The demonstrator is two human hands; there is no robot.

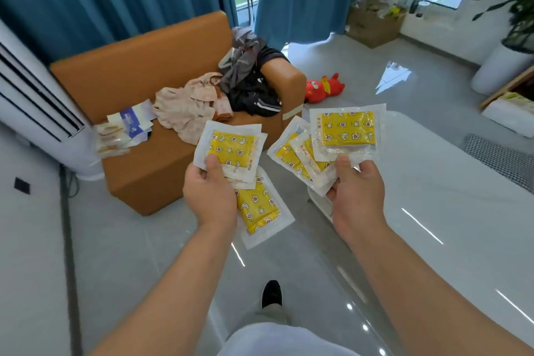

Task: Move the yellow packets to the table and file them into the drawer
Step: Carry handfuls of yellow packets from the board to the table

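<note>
White glossy table (433, 188) takes up the right side, and an orange sofa (138, 72) stands behind. No drawer is in view. None of the packets are on the table; all are in the air. The right packets (348, 130) are a fan of three or so, seen against the table's near corner. The left packets (231, 149) are a stack of about three over the floor between sofa and table. One of these, the low packet (257, 208), sticks out below the palm toward the wrist. Each is a flat yellow pad sealed in a clear sleeve with a wide rim. They are likely very light, bendy and not fragile. The film looks slick, so layers may slide on each other and the fans may spill. The best hold is a pinch across the overlapped lower rims, not on single packets. The left hand (209, 196) pinches this way, with its thumb (214, 165) pressed on the top packet's lower-left corner and its fingers curled under, hidden. What pins the low packet cannot be told. The right hand (357, 192) pinches the fan's lower edge, thumb (344, 167) on top and fingers beneath, mostly hidden.
</note>
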